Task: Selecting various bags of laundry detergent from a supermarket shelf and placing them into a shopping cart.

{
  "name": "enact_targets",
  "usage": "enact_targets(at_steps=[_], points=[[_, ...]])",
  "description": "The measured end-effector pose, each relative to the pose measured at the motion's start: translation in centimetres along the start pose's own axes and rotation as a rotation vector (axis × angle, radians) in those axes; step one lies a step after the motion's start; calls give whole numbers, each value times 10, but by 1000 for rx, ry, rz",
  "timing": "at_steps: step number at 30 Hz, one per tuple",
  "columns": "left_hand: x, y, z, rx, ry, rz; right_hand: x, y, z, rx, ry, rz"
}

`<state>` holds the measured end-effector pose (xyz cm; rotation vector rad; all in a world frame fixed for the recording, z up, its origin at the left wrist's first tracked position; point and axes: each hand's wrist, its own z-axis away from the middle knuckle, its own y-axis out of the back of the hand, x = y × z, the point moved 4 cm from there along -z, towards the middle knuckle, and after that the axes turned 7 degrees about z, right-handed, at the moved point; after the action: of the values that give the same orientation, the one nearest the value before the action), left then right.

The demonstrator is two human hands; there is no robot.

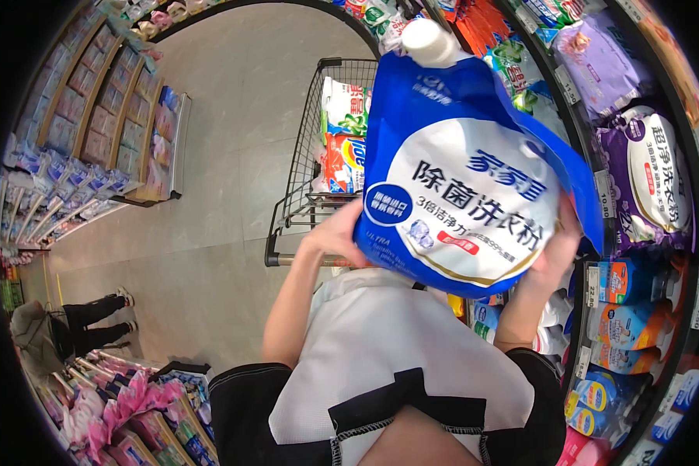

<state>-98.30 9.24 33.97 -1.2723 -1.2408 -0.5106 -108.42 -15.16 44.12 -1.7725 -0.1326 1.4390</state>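
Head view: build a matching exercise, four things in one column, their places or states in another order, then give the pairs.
Things:
1. blue pouch
2. shopping cart
3. purple bags
4. white cap

Places or states:
A. on the shelf at the right
B. held up between the left hand and right hand
C. at the pouch's top
D. on the aisle floor, packages inside

Pairs: 1-B, 2-D, 3-A, 4-C
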Motion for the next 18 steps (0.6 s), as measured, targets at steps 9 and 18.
enact_targets(at_steps=[9, 18], points=[[-44, -12, 0, 126, 277, 394, 45, 19, -27, 166, -227, 98], [-61, -18, -21, 305, 261, 578, 19, 49, -42, -7, -136, 481]])
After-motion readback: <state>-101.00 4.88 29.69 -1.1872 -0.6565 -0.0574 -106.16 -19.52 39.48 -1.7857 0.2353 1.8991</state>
